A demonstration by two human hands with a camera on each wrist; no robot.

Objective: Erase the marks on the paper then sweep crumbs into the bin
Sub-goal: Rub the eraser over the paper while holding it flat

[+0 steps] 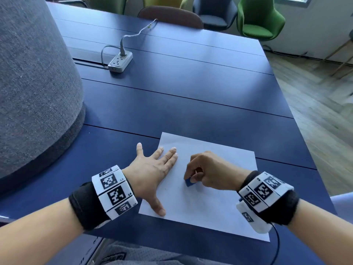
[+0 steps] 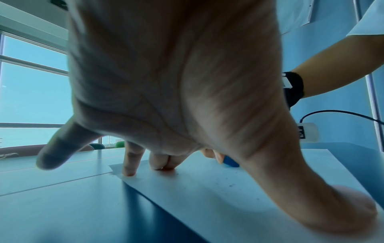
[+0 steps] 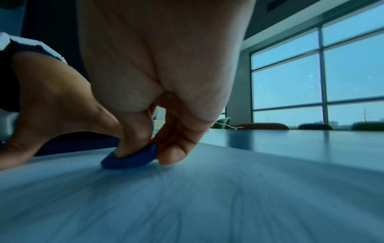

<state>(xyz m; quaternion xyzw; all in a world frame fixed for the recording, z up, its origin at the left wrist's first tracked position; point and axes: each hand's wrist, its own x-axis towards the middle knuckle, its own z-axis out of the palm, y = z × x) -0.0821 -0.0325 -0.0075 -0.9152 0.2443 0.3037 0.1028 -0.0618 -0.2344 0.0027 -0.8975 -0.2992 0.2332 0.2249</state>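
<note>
A white sheet of paper (image 1: 214, 205) lies near the front edge of the blue table (image 1: 191, 88). My left hand (image 1: 152, 169) lies flat with spread, straight fingers on the sheet's left side, thumb pressed near its lower left corner. My right hand (image 1: 206, 171) pinches a small blue eraser (image 1: 189, 182) against the middle of the paper. In the right wrist view the eraser (image 3: 129, 158) sits between thumb and fingers, touching the blurred sheet. Small dark crumbs (image 2: 230, 185) dot the paper (image 2: 207, 197) near my left hand. No bin is in view.
A large grey fabric-covered round object (image 1: 34, 88) stands at the left on the table. A white power strip (image 1: 120, 61) with its cable lies at the back. Chairs (image 1: 257, 18) line the far side. The table's right edge drops to wooden floor (image 1: 315, 111).
</note>
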